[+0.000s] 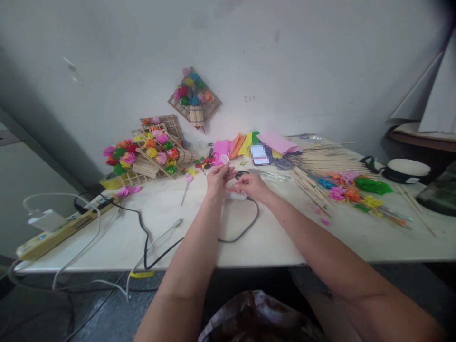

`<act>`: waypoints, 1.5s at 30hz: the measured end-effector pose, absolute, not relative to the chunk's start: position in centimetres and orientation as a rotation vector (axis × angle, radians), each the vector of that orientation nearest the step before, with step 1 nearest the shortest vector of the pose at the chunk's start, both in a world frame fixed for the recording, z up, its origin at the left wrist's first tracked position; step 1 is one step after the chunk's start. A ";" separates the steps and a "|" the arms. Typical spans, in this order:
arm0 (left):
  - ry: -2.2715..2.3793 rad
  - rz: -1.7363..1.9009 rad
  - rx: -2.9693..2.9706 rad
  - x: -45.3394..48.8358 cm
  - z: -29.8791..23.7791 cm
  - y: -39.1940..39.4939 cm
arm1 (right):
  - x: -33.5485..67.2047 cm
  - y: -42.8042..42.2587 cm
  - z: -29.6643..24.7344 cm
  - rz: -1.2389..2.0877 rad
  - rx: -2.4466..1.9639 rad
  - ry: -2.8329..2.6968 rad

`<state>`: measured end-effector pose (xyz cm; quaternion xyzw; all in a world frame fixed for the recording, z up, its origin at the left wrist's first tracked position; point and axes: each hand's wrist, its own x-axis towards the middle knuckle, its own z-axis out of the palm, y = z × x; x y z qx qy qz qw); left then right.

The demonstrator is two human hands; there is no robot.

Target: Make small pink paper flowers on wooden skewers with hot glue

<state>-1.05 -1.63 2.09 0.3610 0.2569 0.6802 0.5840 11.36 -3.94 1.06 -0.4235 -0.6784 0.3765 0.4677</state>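
Observation:
My left hand [220,178] is raised over the middle of the table, its fingers pinched on a pale pink paper petal [225,159]. Just to its right, my right hand [253,185] has thumb and fingers pressed together; what is between them is too small to make out. Under the right hand lies a whitish tool [235,195] with a dark cord, partly hidden. Behind the hands are black-handled scissors [242,175]. A pink paper flower on a thin stem [187,178] lies to the left.
Finished flower baskets [156,147] crowd the back left; another basket [194,99] hangs on the wall. Crepe paper [223,148] and a phone [260,155] lie behind. Bamboo sticks [331,159] and paper flowers [351,192] are at right, a power strip [67,228] with cables at left.

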 end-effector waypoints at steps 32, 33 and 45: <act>0.567 1.851 0.735 -6.3 3.9 -0.8 | 8.8 -6.0 1.0 -0.364 -1.450 -2.545; 0.560 1.859 0.731 -6.4 3.9 -0.7 | 9.0 -6.1 1.2 -0.374 -1.443 -2.541; 0.614 1.788 0.793 -6.2 2.7 0.0 | 14.4 -4.6 2.5 0.146 -1.584 -1.918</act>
